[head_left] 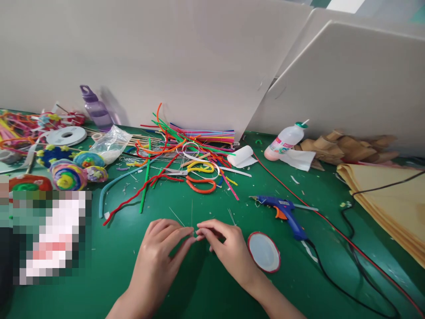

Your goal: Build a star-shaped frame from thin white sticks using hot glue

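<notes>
My left hand (162,254) and my right hand (227,248) meet above the green table, thumb and fingertips of each pinched together. Between them are thin wires (191,215), with fine ends sticking up and to the left from the left fingertips. More thin strands (231,216) show just behind the right hand. Exactly how the wire passes between the fingers is too small to make out. To the right of my right hand lies a round white disc with a red rim (264,251). A blue glue gun (283,210) with an orange trigger rests beyond it.
Colourful pipe cleaners (186,146) and orange-and-yellow-handled scissors (201,184) lie in a heap ahead. Pipe-cleaner flowers (68,174), a ribbon spool (66,136) and a purple bottle (97,108) are left. A drink bottle (283,141), brown paper (385,204) and cables (335,283) are right.
</notes>
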Demonstrator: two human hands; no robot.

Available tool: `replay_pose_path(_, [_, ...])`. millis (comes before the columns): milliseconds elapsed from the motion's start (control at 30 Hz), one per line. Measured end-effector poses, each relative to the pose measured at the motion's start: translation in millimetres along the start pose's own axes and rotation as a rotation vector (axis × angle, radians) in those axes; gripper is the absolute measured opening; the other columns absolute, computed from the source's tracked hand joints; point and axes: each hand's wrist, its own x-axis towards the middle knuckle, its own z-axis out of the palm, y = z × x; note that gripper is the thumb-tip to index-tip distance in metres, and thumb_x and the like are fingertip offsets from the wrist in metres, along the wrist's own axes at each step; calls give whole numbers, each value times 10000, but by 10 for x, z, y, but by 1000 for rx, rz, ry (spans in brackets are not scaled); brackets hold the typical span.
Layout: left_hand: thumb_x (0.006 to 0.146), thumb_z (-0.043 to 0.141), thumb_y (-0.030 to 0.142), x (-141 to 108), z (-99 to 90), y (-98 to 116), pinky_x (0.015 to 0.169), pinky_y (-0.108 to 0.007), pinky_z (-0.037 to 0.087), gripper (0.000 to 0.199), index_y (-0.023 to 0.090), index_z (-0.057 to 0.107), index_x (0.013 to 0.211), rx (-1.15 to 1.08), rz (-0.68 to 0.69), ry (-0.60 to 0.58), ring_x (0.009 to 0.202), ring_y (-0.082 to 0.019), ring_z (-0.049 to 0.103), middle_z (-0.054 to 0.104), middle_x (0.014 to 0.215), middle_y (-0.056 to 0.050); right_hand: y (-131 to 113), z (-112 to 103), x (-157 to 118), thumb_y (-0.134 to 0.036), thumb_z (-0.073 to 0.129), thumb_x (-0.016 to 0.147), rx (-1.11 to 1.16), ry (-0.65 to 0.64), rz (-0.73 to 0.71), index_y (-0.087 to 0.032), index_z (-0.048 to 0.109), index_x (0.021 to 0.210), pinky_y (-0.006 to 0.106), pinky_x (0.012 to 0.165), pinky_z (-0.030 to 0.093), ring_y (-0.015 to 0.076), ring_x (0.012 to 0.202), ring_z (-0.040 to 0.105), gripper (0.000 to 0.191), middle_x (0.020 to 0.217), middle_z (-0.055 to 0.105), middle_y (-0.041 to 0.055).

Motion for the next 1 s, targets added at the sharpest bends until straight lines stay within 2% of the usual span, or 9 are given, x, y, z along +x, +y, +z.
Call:
replay_pose_path(67, [860,589,201,10,16,29,742,-327,432,91,209,660,918,-26,-9,14,746,-161,605,700,777,-1,-23,25,3,-277,542,854,118,-4,115,-199,677,878,172,499,505,146,721,692,158,793,726,21])
replay_pose_path(133, [850,601,188,22,20,44,737,-324,429,91,212,660,915,-45,-4,27,747,-162,608,705,780,4,-44,42,7,-281,559,834,174,15,157,-189,676,861,167,475,501,143,689,688,151,787,727,26])
replay_pose_path(300, [838,605,159,35,14,63,741,-332,423,105,208,669,905,-57,16,16,725,-162,615,711,772,1,-59,51,17,-274,565,815,187,37,149,-180,676,816,167,480,501,122,616,660,146,763,720,23])
replay_pose_path(600, [877,554,186,-6,28,69,823,-364,416,128,217,675,904,-30,-2,-7,737,-156,617,708,777,-10,-74,41,30,-270,552,821,186,-7,149,-180,667,798,173,488,494,116,620,655,148,762,707,15])
replay_pose_path(700, [882,551,198,-16,28,52,835,-371,417,121,219,667,912,-6,10,-33,733,-154,610,700,777,-9,-68,9,28,-270,545,829,180,-39,160,-181,656,838,176,494,495,124,661,667,142,759,701,15])
replay_pose_path(833, [875,567,243,-55,32,25,815,-367,435,116,227,665,935,50,-24,-3,751,-166,596,675,807,-24,-1,-16,24,-293,534,844,203,-68,169,-179,621,934,184,472,483,149,715,685,170,780,698,30])
replay_pose_path(1000, [825,620,362,-114,9,-24,775,-352,479,365,232,575,1164,106,-113,31,885,-212,591,647,963,-57,27,-17,29,-301,530,852,213,-60,147,-189,579,1050,186,468,472,154,720,691,233,812,698,38])
